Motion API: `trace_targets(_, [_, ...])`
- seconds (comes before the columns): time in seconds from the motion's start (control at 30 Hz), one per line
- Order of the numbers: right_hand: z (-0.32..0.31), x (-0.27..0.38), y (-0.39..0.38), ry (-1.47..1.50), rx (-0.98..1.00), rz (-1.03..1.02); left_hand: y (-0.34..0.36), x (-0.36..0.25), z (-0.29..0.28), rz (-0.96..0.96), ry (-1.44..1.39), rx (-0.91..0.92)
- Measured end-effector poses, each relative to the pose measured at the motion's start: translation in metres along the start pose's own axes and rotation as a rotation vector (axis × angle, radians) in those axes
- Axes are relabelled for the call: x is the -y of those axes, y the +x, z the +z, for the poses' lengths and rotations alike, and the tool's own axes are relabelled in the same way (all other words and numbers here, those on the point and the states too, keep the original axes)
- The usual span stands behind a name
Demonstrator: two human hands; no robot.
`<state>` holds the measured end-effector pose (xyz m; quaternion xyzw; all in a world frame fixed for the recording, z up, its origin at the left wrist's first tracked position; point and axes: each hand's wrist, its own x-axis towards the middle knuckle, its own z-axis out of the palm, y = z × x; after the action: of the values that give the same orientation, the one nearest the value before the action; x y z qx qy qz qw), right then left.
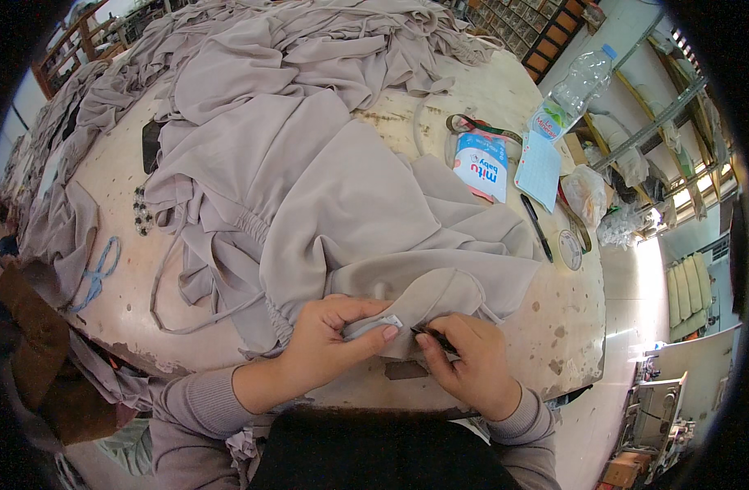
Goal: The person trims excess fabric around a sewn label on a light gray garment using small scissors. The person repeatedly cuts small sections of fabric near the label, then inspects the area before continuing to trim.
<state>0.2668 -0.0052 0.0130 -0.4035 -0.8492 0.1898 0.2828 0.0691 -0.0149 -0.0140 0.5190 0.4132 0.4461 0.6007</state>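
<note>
A taupe garment (342, 212) with gathered seams is spread across the table in front of me. Its near edge is pinched in my left hand (329, 339), thumb on top, beside a small white label (393, 322). Close to the label, my right hand (468, 363) is closed around small dark thread snips (440, 339), mostly covered by the fingers. The snips' tip points left at the cloth next to the label; whether it touches a thread is too small to tell.
More taupe cloth (334, 49) is heaped at the far side. On the right lie a wipes packet (481, 163), a notebook (539, 171), a black pen (537, 229), a tape roll (570, 250) and a plastic bottle (575, 90). A blue cord loop (97, 273) lies left.
</note>
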Motion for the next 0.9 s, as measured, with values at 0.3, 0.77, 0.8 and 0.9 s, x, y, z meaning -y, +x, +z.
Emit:
trace_targets(0.3, [-0.0004,-0.0004,0.0000,-0.003,0.007,-0.012,0.0000,0.0021,-0.0002,0.012,-0.012,0.005])
trace_targets(0.77, [0.0003,-0.0007,-0.0004,-0.031,0.006,-0.011,0.0002,0.0023,0.0012,0.030,-0.016,0.000])
trace_targets(0.8, [0.0005,-0.0005,-0.0004,-0.027,-0.002,-0.011,0.0001,0.0021,0.0014,0.020,-0.018,-0.001])
trace_targets(0.9, [0.0011,0.0003,-0.0001,-0.012,-0.004,0.005,-0.0002,0.0014,0.0019,-0.014,-0.058,0.008])
